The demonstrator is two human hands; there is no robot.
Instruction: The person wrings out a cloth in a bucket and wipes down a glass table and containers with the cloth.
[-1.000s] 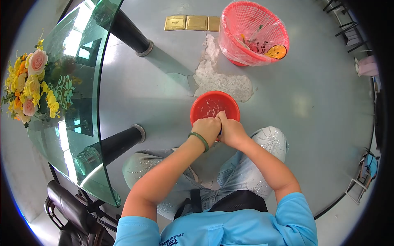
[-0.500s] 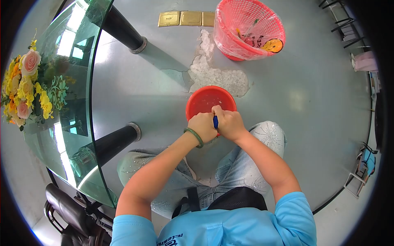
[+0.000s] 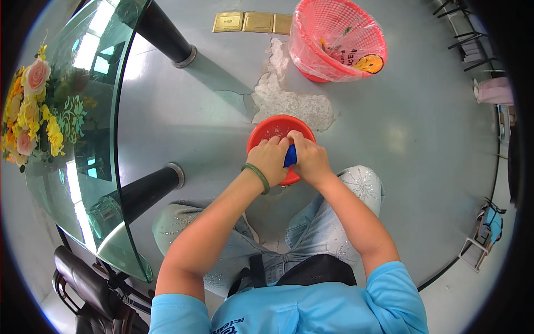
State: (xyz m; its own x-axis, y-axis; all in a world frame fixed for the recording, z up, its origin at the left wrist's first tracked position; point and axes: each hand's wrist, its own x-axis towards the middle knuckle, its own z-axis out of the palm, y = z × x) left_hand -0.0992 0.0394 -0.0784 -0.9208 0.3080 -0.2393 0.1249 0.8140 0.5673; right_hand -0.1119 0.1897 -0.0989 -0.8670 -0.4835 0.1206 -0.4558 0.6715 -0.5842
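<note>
A small red basin [image 3: 254, 133] rests on the floor in front of my crossed legs, with some droplets or bits showing inside it. Over its near half, my left hand [image 3: 268, 158], below a green bangle, is closed on one side of a bunched blue cloth [image 3: 290, 156]. My right hand [image 3: 311, 161] is closed around the other side of the same cloth. Only the part between the two hands shows; my fingers hide the rest. Both hands are close together, knuckles up.
A pink lattice waste bin [image 3: 309, 47] lined with clear plastic stands ahead, near brass floor plates [image 3: 258, 22] and a rough patch of floor [image 3: 297, 106]. At left is a glass table [image 3: 100, 192] on black legs, bearing flowers [image 3: 33, 114]; a black chair [image 3: 89, 278] sits below.
The hands have moved slightly apart and changed their grip, and more of the blue cloth shows between them. The whole view has shifted a little.
</note>
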